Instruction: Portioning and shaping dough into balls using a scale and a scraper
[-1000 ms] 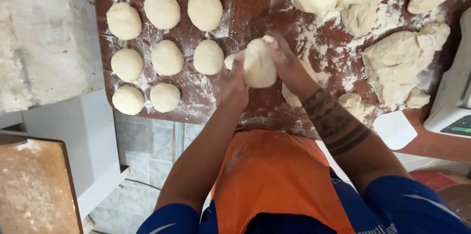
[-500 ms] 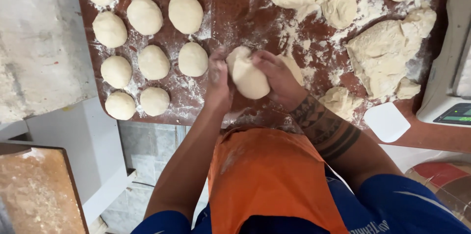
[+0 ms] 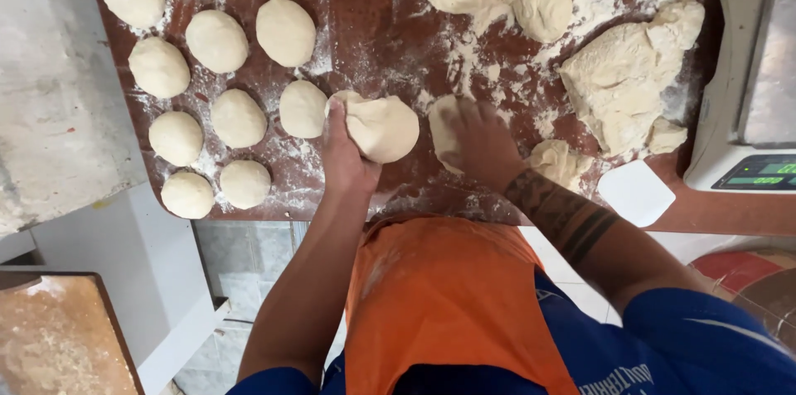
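My left hand (image 3: 342, 156) grips a rounded ball of dough (image 3: 381, 127) just above the floured brown table (image 3: 356, 14). My right hand (image 3: 481, 142) lies flat on another small piece of dough (image 3: 442, 128) on the table, fingers spread over it. To the left lie several finished dough balls (image 3: 239, 117) in rows. Big rough lumps of dough (image 3: 622, 76) lie to the right of my right hand.
A white scale (image 3: 750, 88) stands at the table's right edge, with a white plastic scraper (image 3: 635, 193) beside it. A small dough scrap (image 3: 557, 163) lies near my right wrist. A grey stone slab (image 3: 50, 105) is at the left, a floured board (image 3: 50, 337) below it.
Both hands were cupping one dough ball together. Now the right hand has let go and moved right onto another piece, while the left hand holds the ball alone.
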